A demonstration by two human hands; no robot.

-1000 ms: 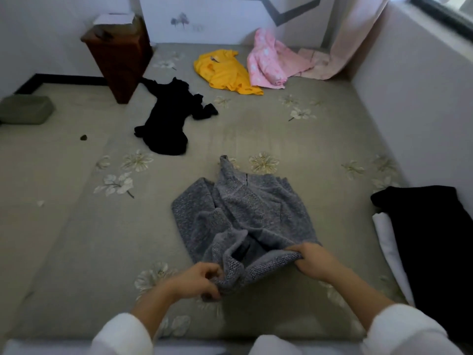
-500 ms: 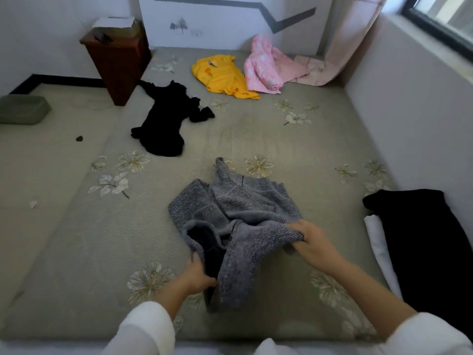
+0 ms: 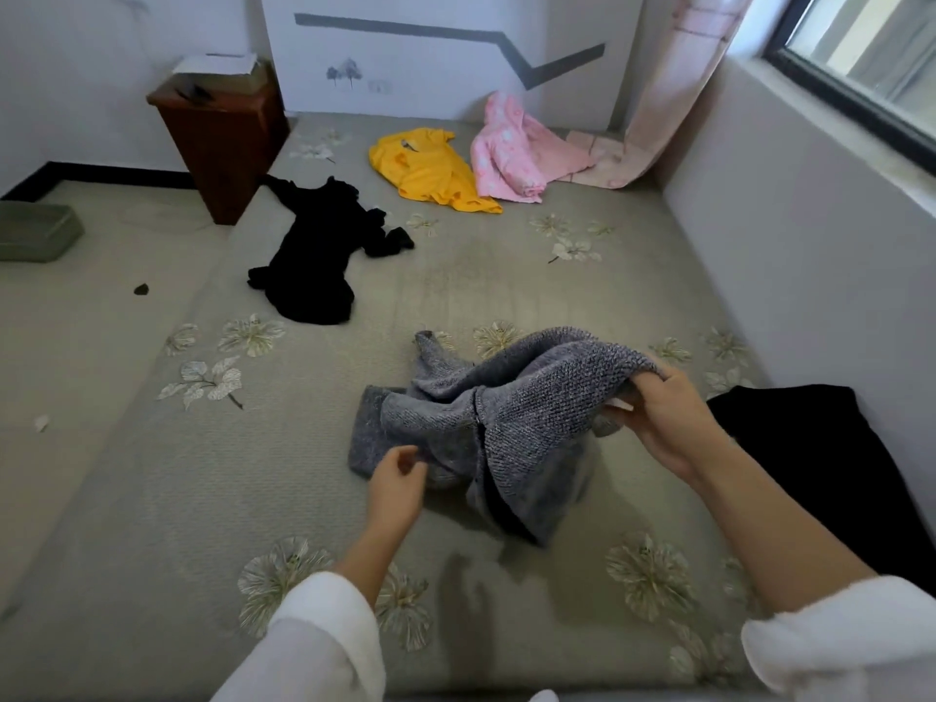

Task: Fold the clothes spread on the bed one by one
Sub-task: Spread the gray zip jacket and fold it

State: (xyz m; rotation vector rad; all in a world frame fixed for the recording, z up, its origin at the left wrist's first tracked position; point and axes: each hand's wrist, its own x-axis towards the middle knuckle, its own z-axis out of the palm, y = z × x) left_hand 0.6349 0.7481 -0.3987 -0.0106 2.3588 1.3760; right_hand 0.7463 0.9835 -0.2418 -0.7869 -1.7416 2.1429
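Sweater point(image 3: 506, 412), grey: partly raised rightward off bed point(image 3: 506, 276) since earlier; lower hem blurred. Right hand point(image 3: 663, 418): fingers curled round its lifted edge. Left hand point(image 3: 397, 478): released, loosely open beside it, contact unclear.

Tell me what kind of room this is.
Most likely a home bedroom. A wide bed with a flowered cover stands against a white headboard. Loose clothes lie on it, among them a grey sweater and a yellow top. A wooden bedside cabinet stands alongside.
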